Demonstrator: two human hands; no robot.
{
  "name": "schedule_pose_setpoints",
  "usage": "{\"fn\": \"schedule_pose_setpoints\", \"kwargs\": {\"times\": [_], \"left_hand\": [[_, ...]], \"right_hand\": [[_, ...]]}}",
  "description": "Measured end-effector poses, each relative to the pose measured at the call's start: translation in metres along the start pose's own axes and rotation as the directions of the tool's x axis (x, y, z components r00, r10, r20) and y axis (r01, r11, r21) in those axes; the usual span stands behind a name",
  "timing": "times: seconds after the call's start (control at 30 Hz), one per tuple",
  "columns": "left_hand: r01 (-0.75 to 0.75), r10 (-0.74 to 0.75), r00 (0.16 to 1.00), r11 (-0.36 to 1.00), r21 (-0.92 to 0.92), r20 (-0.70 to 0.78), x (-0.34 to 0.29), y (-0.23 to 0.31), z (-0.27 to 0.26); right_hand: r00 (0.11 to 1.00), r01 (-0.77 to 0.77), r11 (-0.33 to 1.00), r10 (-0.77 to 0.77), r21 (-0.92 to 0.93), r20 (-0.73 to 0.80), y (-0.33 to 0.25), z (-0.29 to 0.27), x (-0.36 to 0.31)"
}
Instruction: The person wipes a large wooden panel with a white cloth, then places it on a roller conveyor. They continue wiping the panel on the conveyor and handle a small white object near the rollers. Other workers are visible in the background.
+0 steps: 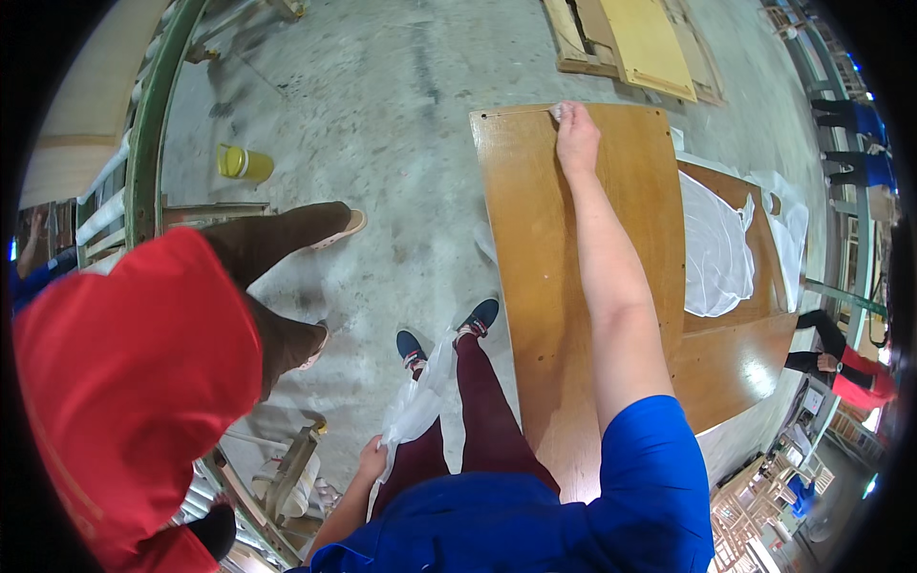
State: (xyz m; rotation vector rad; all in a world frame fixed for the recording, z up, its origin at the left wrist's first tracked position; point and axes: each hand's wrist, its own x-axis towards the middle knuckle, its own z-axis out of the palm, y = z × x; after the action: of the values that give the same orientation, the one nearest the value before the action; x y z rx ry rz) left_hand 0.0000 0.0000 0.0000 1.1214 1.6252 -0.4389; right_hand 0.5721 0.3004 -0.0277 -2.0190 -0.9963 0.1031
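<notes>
- Right hand [577, 145]: at the far edge of the brown wood panel [521, 229], arm stretched across its face. Fingers drawn together on a small pale wad [557, 112] — too small to tell the material.
- Left hand [370, 460]: low by the left thigh, closed on translucent film [420, 396]. Film hangs bunched in front of the legs, likely gripped at one end to keep it gathered — can't tell if it touches the floor.
- Panel: at the person's right, long side running away from them, so the far edge is about a full reach off. Its support is hidden.
- Second brown panel [734, 372]: just right of the first, white sheeting [714, 248] over part of it, probably as surface protection.
- Co-worker in red [143, 372]: at left, beside the green-framed rack [145, 124].
- Yellow container [253, 165]: on the floor, well apart from both hands.
</notes>
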Motion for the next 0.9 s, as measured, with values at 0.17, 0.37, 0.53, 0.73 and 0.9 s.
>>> {"fn": "schedule_pose_setpoints", "kwargs": {"times": [0.17, 0.37, 0.53, 0.73, 0.9], "left_hand": [[0.003, -0.003, 1.000, 1.000, -0.013, 0.031, -0.001, 0.007, 0.002], [-0.004, 0.004, 1.000, 1.000, 0.006, 0.003, -0.002, 0.020, 0.002], [0.117, -0.117, 0.993, 0.993, 0.033, -0.010, 0.001, 0.039, 0.002], [0.084, -0.065, 0.994, 0.971, 0.224, -0.090, -0.001, 0.055, 0.008], [-0.148, 0.213, 0.974, 0.860, 0.488, -0.081, 0.000, 0.059, 0.006]], "right_hand": [[0.994, -0.024, 0.999, 0.019, -0.046, -0.109, 0.027, -0.029, 0.018], [0.995, -0.044, 0.997, 0.038, -0.056, -0.091, 0.036, -0.034, 0.026], [0.997, -0.055, 0.996, 0.051, -0.065, -0.063, 0.042, -0.036, 0.027], [0.996, -0.064, 0.996, 0.061, -0.055, -0.058, 0.047, -0.040, 0.032], [0.988, -0.080, 0.994, 0.070, -0.070, -0.135, 0.064, -0.055, 0.046]]}}
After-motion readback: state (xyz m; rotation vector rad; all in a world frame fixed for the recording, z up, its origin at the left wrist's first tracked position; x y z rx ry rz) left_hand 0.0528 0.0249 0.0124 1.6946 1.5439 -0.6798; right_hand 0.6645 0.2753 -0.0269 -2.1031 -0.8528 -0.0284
